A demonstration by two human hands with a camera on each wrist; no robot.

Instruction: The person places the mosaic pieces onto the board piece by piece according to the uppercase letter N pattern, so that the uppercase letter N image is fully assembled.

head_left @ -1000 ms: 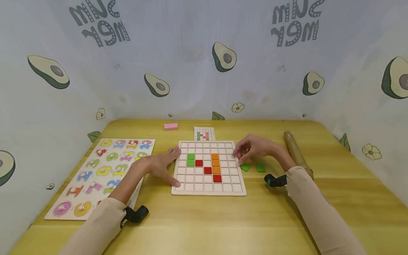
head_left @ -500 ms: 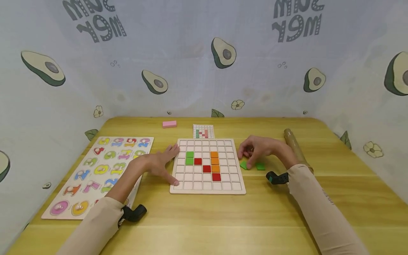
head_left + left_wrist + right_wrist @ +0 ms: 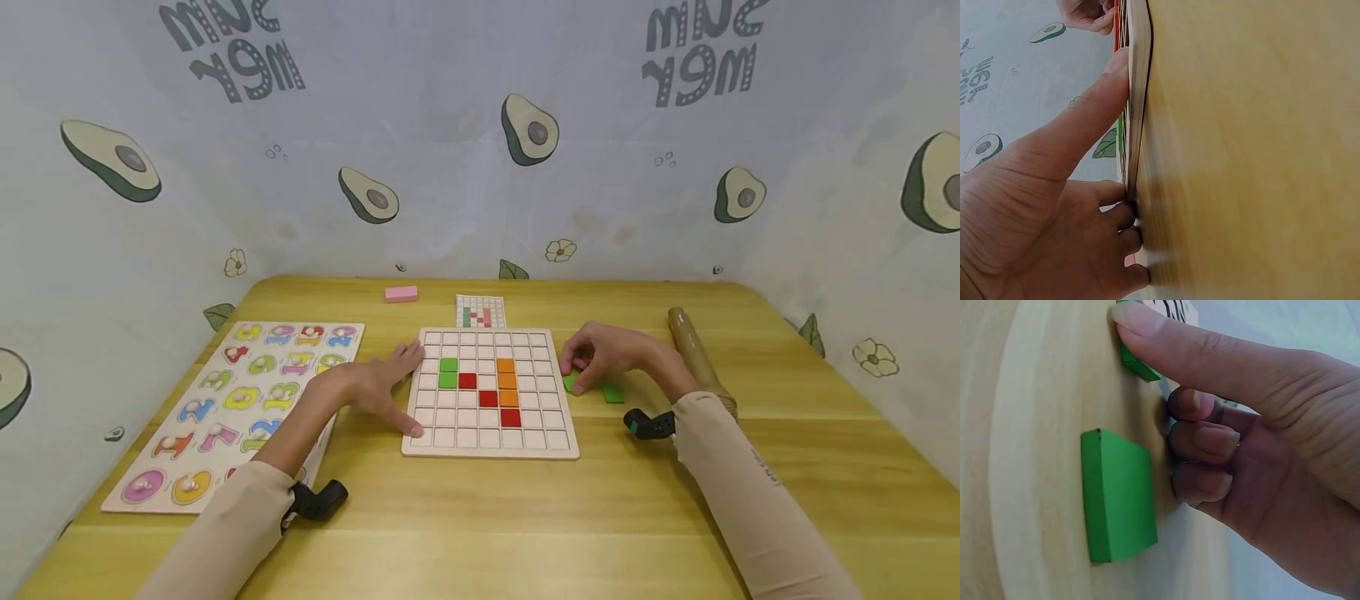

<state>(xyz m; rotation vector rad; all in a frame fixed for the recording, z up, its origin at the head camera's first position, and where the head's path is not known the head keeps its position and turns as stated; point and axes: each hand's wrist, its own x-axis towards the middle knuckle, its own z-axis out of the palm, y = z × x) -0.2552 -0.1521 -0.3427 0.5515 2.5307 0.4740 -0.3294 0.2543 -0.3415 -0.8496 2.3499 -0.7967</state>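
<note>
My left hand (image 3: 378, 387) lies at the left side of a white wooden grid board (image 3: 457, 439), fingers spread, thumb on its near-left corner. Two green tiles (image 3: 448, 365), several red tiles (image 3: 467, 381) and several orange tiles (image 3: 507, 382) sit in the board's cells. Just off its right edge, my right hand (image 3: 606, 357) pinches a green tile (image 3: 1141, 367) on the table; the thumb lies against the tile in the right wrist view and the index finger is hidden. Another green tile (image 3: 1124, 499) lies flat on the table beside that hand.
A small pattern card (image 3: 480, 307) lies behind the board, a pink block (image 3: 401, 294) to its left. A number puzzle board (image 3: 232, 375) is partly under the left forearm. A brown stick-like cylinder (image 3: 697, 350) lies beyond the right wrist.
My right hand has moved from the board's right edge a little right, onto the nearer loose green tile. My left hand keeps its place on the board.
</note>
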